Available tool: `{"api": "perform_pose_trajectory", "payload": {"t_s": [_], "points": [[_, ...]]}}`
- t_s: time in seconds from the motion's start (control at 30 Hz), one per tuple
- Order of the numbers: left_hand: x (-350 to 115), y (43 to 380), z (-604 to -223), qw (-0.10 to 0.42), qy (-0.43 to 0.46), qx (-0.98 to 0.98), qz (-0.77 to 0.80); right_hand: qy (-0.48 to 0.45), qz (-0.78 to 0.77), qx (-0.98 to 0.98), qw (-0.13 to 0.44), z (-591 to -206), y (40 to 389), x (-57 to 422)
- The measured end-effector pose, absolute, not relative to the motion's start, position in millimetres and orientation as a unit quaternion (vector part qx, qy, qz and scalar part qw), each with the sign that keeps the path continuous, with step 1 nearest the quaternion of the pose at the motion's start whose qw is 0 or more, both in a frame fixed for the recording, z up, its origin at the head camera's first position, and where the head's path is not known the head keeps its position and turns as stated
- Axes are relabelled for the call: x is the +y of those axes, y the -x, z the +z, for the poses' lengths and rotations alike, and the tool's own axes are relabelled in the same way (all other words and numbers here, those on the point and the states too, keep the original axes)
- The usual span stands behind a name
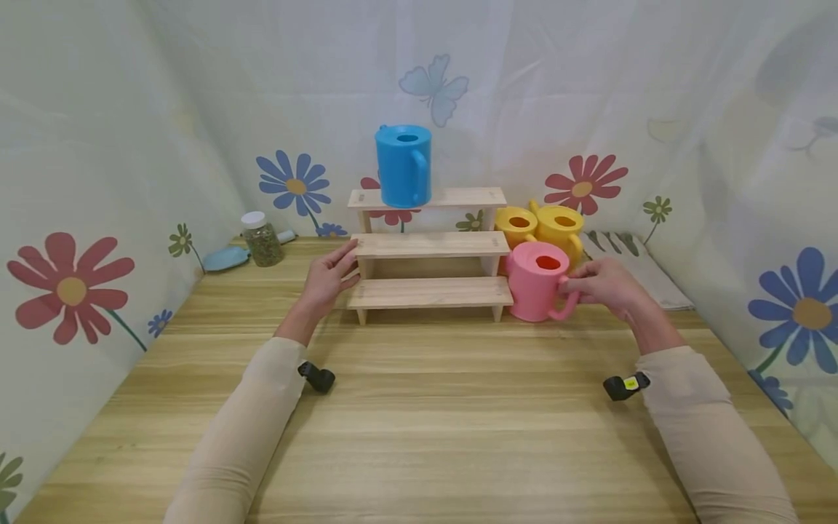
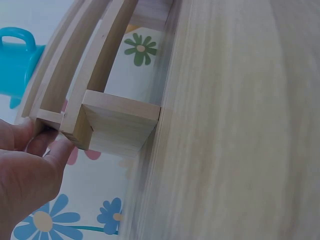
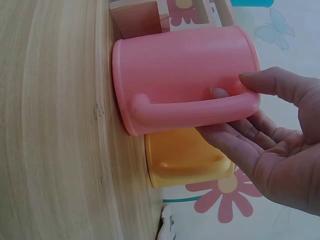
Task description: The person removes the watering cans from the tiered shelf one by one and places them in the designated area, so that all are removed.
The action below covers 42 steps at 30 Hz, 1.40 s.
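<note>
A three-step wooden shelf (image 1: 428, 246) stands on the table. At its left side my left hand (image 1: 324, 282) grips the end of the middle step, thumb and fingers around the wood in the left wrist view. My right hand (image 1: 609, 286) holds the handle of a pink watering can (image 1: 532, 290), which stands upright at the shelf's right end. In the right wrist view the thumb lies at the can's top rim and fingers pass behind the handle. A blue watering can (image 1: 396, 175) sits on the top step, handle to the right.
Two yellow watering cans (image 1: 568, 234) stand behind the pink one, partly hidden. A folded cloth (image 1: 655, 280) lies at the back right. At the back left are a white-lidded jar (image 1: 263, 241) and a flat blue item (image 1: 225, 258). Flower-printed curtains (image 1: 687, 109) enclose the wooden table (image 1: 458, 437).
</note>
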<state>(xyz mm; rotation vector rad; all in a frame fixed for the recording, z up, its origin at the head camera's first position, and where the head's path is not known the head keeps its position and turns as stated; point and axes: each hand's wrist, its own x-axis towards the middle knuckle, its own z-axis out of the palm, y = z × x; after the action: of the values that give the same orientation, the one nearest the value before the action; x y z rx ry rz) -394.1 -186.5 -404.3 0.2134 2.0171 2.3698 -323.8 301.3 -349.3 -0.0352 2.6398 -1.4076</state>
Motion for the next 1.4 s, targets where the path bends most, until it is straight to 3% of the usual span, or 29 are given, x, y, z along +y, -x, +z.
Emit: {"api": "perform_pose_trajectory", "payload": {"t_s": [0.8, 1.13, 1.4], "points": [[-187.1, 395.6, -402.2, 0.016, -0.072, 0.643, 0.762, 0.009, -0.423, 0.905, 0.048, -341.0, 324.9, 300.0], [-186.4, 395.1, -404.3, 0.017, -0.069, 0.646, 0.76, -0.018, -0.385, 0.919, -0.084, -315.5, 306.1, 305.1], [-186.8, 394.2, -405.0, 0.016, -0.067, 0.648, 0.758, -0.008, -0.409, 0.907, -0.101, -314.1, 303.2, 292.4]]}}
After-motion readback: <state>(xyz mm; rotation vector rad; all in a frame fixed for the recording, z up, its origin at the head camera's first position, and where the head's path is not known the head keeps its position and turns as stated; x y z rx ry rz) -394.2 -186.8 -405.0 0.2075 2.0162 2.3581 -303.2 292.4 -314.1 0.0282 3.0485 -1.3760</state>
